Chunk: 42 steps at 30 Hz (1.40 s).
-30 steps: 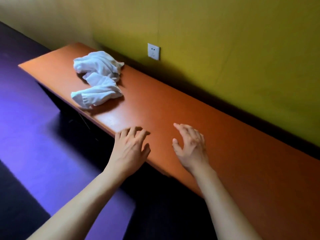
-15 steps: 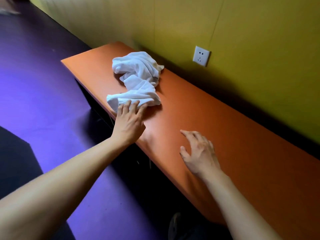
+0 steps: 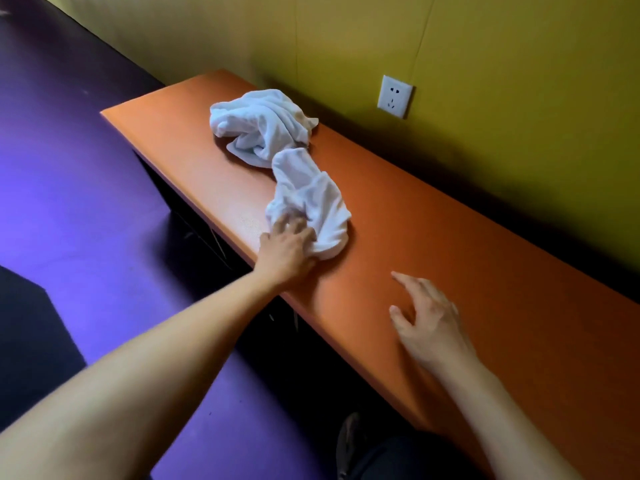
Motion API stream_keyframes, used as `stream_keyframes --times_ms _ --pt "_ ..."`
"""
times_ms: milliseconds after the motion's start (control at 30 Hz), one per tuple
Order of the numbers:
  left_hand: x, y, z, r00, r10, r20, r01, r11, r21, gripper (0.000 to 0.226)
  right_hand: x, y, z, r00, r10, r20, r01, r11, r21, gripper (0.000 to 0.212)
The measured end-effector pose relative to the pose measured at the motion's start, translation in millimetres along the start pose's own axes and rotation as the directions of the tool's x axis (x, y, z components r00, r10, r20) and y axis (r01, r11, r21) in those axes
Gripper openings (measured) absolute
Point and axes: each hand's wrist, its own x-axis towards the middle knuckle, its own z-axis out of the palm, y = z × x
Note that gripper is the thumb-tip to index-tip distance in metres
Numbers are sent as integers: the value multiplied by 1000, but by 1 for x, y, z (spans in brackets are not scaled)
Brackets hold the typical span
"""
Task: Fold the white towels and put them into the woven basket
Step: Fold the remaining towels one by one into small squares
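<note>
On the orange shelf top [image 3: 433, 237], which runs along the yellow wall [image 3: 519, 46], lies a crumpled mass of white towels [image 3: 277, 157]. The cloth is unfolded and bunched in two lumps joined by a twisted neck. The far lump sits toward the shelf's left end, close to the wall, with deep soft creases and one corner pointing at the wall. The near lump lies nearer the shelf's front edge, rounded and puckered, its folds gathered toward the hand that holds it. The fabric looks like plush terry, clean and uniformly white; whether it is one towel or several cannot be told.

The left hand [image 3: 287, 247] is at the front edge of the shelf, its fingers curled into the near lump and gripping it. The right hand [image 3: 426, 320] is over the shelf top, well apart from the towels on the side away from them, fingers spread and relaxed, holding nothing; whether it touches the surface cannot be told.

A white wall socket [image 3: 396, 96] is mounted on the wall above the shelf, just beyond the far lump. Purple floor [image 3: 86, 202] lies below the shelf's front edge.
</note>
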Motion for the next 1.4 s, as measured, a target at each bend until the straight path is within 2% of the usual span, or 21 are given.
stream_keyframes --times_ms 133,267,433,500,567,633,733,833,867,933,1000,1033,1133,1233,1333,1400 --pt "-49 76 28 999 26 40 -24 998 -55 57 -23 12 -4 999 30 -13 -30 999 11 57" --pt "-92 135 45 978 199 64 -189 971 -145 54 -46 36 -17 993 92 -79 -90 995 29 54" --pt "-128 200 44 896 382 227 -318 908 -273 76 -71 75 -43 960 240 -142 -219 964 152 44" --pt "-138 219 42 843 460 278 -339 857 -388 69 -81 91 -54 945 300 -131 -282 949 140 42" --pt "-146 232 39 818 519 248 -368 804 -467 56 -90 105 -60 934 340 -109 -324 936 139 42" --pt "-148 234 30 865 492 104 -393 791 -468 53 -96 111 -61 929 361 -78 -350 928 131 48" --pt "-138 230 17 936 316 -153 -351 854 -384 37 -106 106 -55 931 340 -132 -321 936 147 59" --pt "-119 222 8 937 153 -313 -258 909 -326 58 -115 92 -46 948 155 -277 -154 988 22 52" --pt "-113 218 7 942 148 -302 -237 928 -286 67 -117 90 -42 958 95 -269 -105 994 -22 52" --pt "-101 210 11 959 213 -189 -245 954 -171 76 -124 93 -32 987 22 -158 -39 994 -100 61" --pt "-94 207 17 954 282 -103 -292 950 -106 62 -132 105 -22 999 -4 -54 -8 975 -222 67" --pt "-93 207 18 951 294 -101 -304 946 -110 51 -134 112 -18 999 -1 -47 -12 965 -263 61" --pt "-94 211 16 946 278 -169 -311 926 -214 21 -140 130 -24 983 37 -177 -89 952 -294 21" --pt "-99 217 11 936 283 -209 -345 856 -384 11 -156 153 -41 957 137 -256 -223 912 -345 20" --pt "-108 236 1 964 234 -129 -263 746 -612 13 -178 169 -64 901 266 -342 -341 922 -181 16" --pt "-114 254 -11 983 161 -91 -179 701 -691 13 -189 175 -82 813 416 -407 -404 907 120 13"
